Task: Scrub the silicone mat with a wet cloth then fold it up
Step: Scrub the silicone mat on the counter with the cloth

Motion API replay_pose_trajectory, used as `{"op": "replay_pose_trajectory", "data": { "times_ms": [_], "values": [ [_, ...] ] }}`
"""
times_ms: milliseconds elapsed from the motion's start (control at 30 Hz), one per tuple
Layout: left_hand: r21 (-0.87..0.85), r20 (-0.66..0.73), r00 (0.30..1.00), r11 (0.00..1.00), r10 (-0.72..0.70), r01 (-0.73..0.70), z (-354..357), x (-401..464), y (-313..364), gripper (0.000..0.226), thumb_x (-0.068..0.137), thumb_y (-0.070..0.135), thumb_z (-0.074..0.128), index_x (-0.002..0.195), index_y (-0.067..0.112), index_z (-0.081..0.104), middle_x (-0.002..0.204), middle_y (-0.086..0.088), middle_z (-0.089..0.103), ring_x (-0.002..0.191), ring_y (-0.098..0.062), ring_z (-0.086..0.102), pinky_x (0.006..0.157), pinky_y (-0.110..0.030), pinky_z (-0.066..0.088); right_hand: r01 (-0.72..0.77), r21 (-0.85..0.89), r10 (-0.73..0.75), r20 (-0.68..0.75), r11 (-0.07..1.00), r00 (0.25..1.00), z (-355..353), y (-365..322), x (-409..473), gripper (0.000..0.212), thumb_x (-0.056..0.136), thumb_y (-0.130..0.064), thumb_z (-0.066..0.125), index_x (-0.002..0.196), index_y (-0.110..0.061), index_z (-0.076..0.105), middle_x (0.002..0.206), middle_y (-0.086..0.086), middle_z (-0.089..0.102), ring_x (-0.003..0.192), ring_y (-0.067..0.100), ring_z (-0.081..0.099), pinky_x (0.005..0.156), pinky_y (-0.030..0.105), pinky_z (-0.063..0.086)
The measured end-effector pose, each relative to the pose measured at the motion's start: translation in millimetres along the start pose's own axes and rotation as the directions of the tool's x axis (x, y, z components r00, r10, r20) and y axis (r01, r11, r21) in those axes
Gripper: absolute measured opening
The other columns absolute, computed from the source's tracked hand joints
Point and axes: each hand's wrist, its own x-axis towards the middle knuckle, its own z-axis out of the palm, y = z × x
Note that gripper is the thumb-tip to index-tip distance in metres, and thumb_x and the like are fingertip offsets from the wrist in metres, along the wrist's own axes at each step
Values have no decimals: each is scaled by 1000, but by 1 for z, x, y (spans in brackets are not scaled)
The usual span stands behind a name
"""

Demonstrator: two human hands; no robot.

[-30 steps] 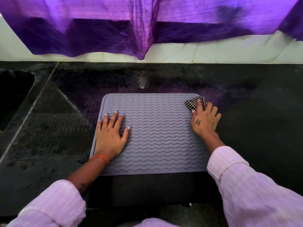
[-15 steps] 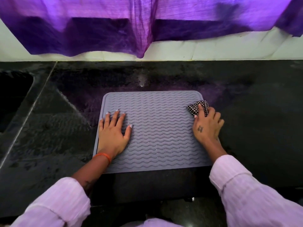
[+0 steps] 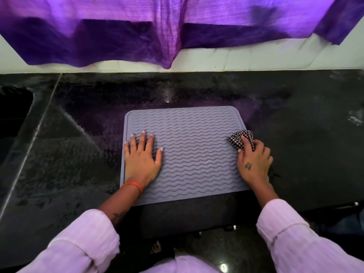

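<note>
A black stone countertop [image 3: 295, 134] fills most of the view, its surface streaked with wet marks, and a purple curtain [image 3: 157, 30] is hung above it against a white tiled wall [image 3: 256, 58]. A grey silicone mat [image 3: 193, 154] with wavy ridges is laid flat near the counter's front edge, unfolded. The left hand [image 3: 142, 160] is pressed palm-down on the mat's left part, its fingers straight and slightly spread; an orange wristband [image 3: 133, 186] is worn on that wrist. The right hand [image 3: 254, 160] is set at the mat's right edge, its fingers curled around a bunched black-and-white checked cloth [image 3: 239, 139], which is held against the mat. A small dark tattoo [image 3: 248, 166] is seen on the back of the right hand; it cannot be read. No brand or label is visible on the mat.
</note>
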Motion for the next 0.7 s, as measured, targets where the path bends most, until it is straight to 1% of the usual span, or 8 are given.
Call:
{"op": "replay_pose_trajectory", "data": {
  "times_ms": [100,167,267,400,467,567,633,700],
  "values": [
    [-8,5,1000,1000,7,-7,-1,-1,0,61,97,54,25,150,24,22,159,-3,13,146,-30,3,117,-48,2,-56,94,66,-104,994,992,-2,10,-17,47,89,-25,56,134,-19,47,125,20,45,105,40,41,86,48,35],
    [-12,10,1000,1000,9,-9,0,0,0,61,97,53,24,150,23,22,159,-3,12,146,-31,2,117,-48,1,-125,73,135,-164,990,977,0,12,-37,46,87,-23,59,132,-18,50,123,21,46,103,41,43,84,49,36],
    [-34,14,1000,999,17,-16,0,0,-1,62,96,54,23,150,23,21,159,-4,11,146,-32,1,118,-49,-1,-153,-17,150,-116,988,982,4,7,-48,44,88,-25,56,131,-19,50,129,19,43,107,39,39,87,48,33],
    [-57,14,1000,998,20,-19,0,0,-2,62,96,55,23,150,24,21,159,-4,11,146,-31,0,118,-49,-3,-197,55,202,-103,979,974,-2,2,-42,44,89,-25,55,132,-19,50,127,18,42,109,37,37,90,47,31],
    [-62,7,1000,998,18,-18,1,1,-2,62,96,55,23,150,24,21,159,-4,12,146,-31,0,118,-49,-3,-160,108,175,-152,981,973,-1,-8,-54,44,86,-24,58,129,-19,52,122,19,45,106,38,40,88,48,33],
    [-57,5,1000,998,17,-17,2,2,-1,62,96,54,23,150,23,22,159,-4,13,146,-32,1,118,-49,-2,-24,7,25,-163,1000,986,5,-27,-76,46,82,-19,63,127,-16,55,123,21,48,106,40,43,89,48,32],
    [-66,4,1000,998,20,-20,1,1,-2,62,96,54,23,150,23,22,159,-4,13,146,-32,1,118,-49,-2,-49,10,50,-124,999,991,2,-29,-72,46,84,-19,61,129,-17,54,125,20,46,109,39,41,91,47,29],
    [-76,0,1000,997,27,-27,1,0,-3,62,96,54,23,150,24,22,159,-4,13,146,-31,1,118,-48,-3,-96,95,107,-122,991,987,-3,-33,-70,45,85,-19,59,130,-17,53,122,19,46,108,38,40,90,47,31]
  ]
}}
